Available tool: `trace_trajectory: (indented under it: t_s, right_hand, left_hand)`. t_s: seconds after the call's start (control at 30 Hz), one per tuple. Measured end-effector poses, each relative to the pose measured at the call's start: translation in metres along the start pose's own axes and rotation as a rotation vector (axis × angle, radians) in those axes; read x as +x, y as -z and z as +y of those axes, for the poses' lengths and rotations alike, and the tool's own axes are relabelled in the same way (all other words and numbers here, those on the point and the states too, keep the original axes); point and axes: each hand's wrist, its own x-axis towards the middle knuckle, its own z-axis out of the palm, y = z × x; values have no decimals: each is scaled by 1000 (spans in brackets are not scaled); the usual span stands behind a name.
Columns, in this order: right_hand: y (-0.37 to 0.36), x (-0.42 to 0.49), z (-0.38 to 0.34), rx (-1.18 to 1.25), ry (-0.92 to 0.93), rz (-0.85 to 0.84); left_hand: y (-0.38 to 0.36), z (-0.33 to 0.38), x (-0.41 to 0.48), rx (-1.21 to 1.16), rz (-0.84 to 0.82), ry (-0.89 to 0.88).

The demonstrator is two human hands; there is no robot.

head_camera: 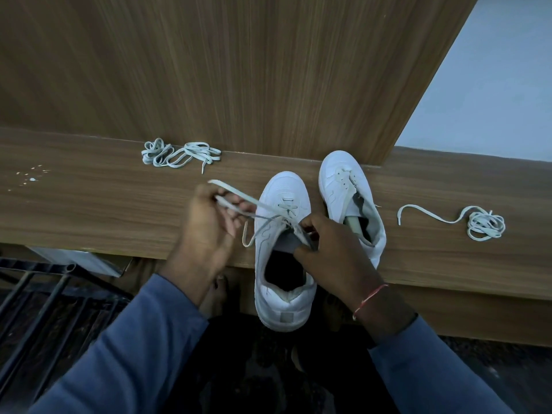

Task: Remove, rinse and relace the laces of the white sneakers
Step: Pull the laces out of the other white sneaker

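Two white sneakers stand on a wooden ledge (89, 204). The near sneaker (283, 303) hangs its heel over the ledge's front edge, and a pale lace (254, 201) runs through its lower eyelets. My left hand (206, 228) is shut on both free ends of that lace, pulled out to the left. My right hand (331, 249) pinches the lace and the tongue at the eyelets. The far sneaker (349, 192) lies to the right with no lace in it.
A bundle of loose laces (176, 155) lies at the back left of the ledge, and a coiled lace (481, 224) lies at the right. A wooden panel (239, 70) rises behind. Small crumbs (30, 176) dot the far left. A black metal rack (44, 294) sits below left.
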Motion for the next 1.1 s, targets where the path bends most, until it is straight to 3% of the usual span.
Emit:
trace_trajectory:
  t_s: [0.13,0.23,0.37,0.43,0.5,0.67,0.87,1.1]
  right_hand:
    - [1,0,0,-4,0,16]
    - [0,0,1,-38,-25,69]
    - [-2,1,2,-9,-19,98]
    - [-2,0,1,35,-18,101]
    - [-3,1,1,32,-9,90]
    - [-6,7,-1,-46,19,87]
    - [-9,6,1,-81,44,141]
    - [-8,4,11,81,41,184]
  left_hand:
    - [27,26,16,6,269,-57]
    - [42,21,28,467,463,-180]
    - [33,3,25,960,284,-264]
    - [20,-5,13,1331,225,-369]
    - [12,-16,6,1516,133,-453]
    - [-2,-35,-19,1469,-51,-730]
    - [3,-43,-11,1695,-32,-529]
    - [16,-28,0,1602,-30,-479]
